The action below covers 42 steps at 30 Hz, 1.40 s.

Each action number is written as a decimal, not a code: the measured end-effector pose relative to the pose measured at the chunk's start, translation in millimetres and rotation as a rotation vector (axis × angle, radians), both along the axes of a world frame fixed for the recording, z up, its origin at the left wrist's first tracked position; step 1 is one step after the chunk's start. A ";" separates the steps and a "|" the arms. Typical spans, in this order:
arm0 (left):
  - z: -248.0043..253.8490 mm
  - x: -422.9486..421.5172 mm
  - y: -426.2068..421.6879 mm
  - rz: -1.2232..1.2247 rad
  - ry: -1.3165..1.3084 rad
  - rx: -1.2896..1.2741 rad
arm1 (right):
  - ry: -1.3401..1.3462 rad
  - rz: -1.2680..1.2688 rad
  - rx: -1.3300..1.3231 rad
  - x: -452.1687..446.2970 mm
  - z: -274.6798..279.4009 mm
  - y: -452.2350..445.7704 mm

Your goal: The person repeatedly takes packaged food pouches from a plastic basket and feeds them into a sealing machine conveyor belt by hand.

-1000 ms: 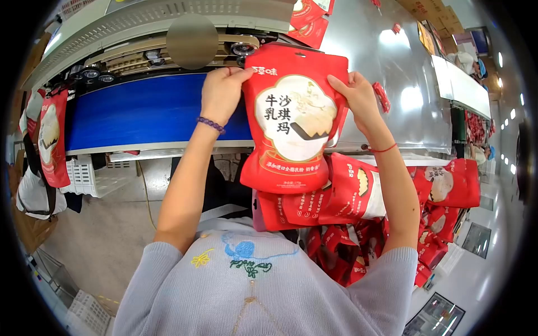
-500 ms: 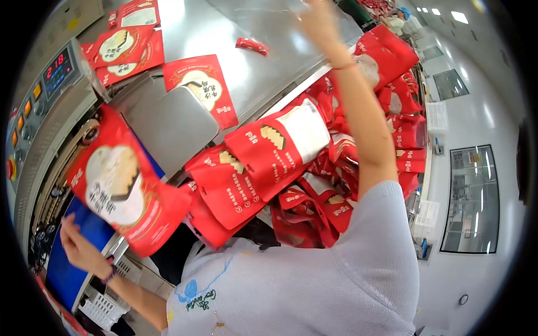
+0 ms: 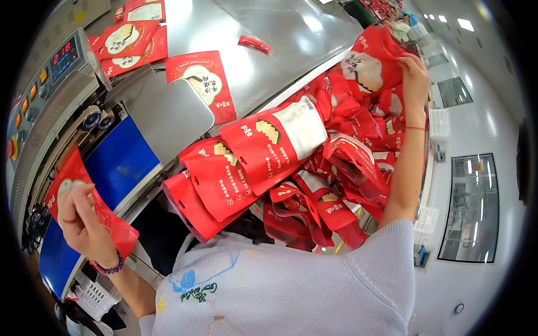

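Red pouch (image 3: 367, 66), right hand (image 3: 413, 78) curled, gripping its edge

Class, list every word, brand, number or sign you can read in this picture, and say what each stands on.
"百草味": the pouch lying flat on the steel table, and the top pouch of the fanned stack.
"牛乳沙琪玛": that same flat pouch.
"21", last digit unclear: the machine's red display.
Too small or blurred: the pouches' fine print, the button labels, the green lettering on the shirt.
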State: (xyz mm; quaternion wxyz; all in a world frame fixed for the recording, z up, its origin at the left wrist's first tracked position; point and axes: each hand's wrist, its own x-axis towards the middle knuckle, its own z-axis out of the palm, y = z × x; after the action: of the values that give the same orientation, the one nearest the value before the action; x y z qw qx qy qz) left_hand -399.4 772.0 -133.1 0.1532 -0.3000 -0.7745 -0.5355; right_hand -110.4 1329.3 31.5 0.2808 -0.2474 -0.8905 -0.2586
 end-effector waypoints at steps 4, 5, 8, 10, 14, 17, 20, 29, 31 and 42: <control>18.3 14.1 23.7 -0.080 -0.125 -0.011 | 0.028 0.123 0.182 -19.8 49.4 -86.8; 24.0 17.5 35.7 -0.125 -0.161 0.072 | 0.034 0.202 0.235 -26.8 65.4 -109.6; 44.9 16.5 59.2 -0.284 -0.001 -0.047 | 0.005 0.441 0.148 -43.1 106.3 -171.2; 51.5 16.6 87.8 -0.446 0.011 0.186 | -0.080 0.621 0.049 -61.5 114.1 -210.5; 42.5 37.4 94.2 -0.682 -0.429 0.410 | -0.246 1.056 -0.313 -122.0 68.0 -245.6; 36.2 35.3 83.2 -0.300 -0.685 0.635 | 0.092 1.092 -1.049 -164.5 0.5 -262.7; 14.4 19.6 74.9 -0.294 -0.751 0.885 | -0.062 0.994 -1.513 -189.7 -56.1 -270.5; -93.1 -40.0 91.5 -0.024 -0.913 0.414 | 0.035 0.245 -1.999 -231.7 -203.2 -216.4; -103.0 -48.5 99.7 0.012 -0.915 0.445 | 0.041 0.188 -2.015 -235.9 -208.8 -218.0; -134.4 -62.3 92.7 0.200 -0.904 0.441 | 0.015 0.177 -2.130 -254.5 -227.6 -222.3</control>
State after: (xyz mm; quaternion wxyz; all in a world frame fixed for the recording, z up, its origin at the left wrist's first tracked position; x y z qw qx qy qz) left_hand -461.7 864.7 -267.5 -0.0868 0.0764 -0.6567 -0.7452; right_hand -364.9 1107.1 -196.1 -0.0566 -0.3013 -0.6708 0.6754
